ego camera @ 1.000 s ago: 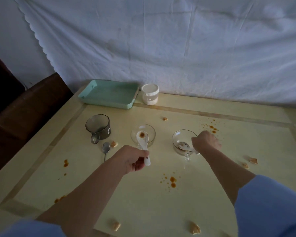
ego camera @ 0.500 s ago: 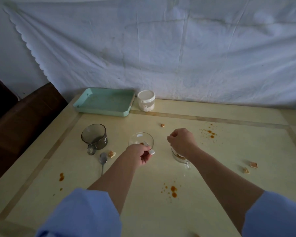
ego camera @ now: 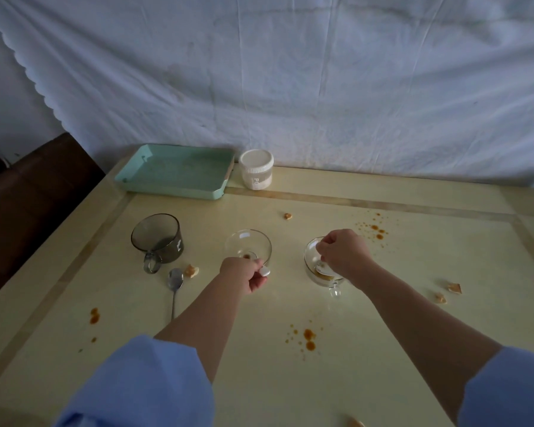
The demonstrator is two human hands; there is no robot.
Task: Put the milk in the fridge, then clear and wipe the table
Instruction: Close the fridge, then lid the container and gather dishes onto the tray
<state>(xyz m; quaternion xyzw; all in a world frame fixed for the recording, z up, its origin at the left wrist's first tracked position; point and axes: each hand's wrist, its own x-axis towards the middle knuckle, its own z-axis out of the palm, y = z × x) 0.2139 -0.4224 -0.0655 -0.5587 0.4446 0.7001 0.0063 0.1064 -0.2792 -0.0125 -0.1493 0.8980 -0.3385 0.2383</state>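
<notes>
Both forearms reach forward over the table [ego camera: 290, 396]. The left hand [ego camera: 244, 274] is curled around a white spoon [ego camera: 265, 271] (only the handle end sticks out), with the glass bowl [ego camera: 248, 246] just beyond it. The right hand [ego camera: 344, 254], fingers bent down, is over the glass cup [ego camera: 312, 261]; I cannot tell if it pinches anything.

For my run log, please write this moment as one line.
left hand: holds white spoon in glass bowl | right hand: curled over glass cup, grip unclear | table: stains, crumbs present
</notes>
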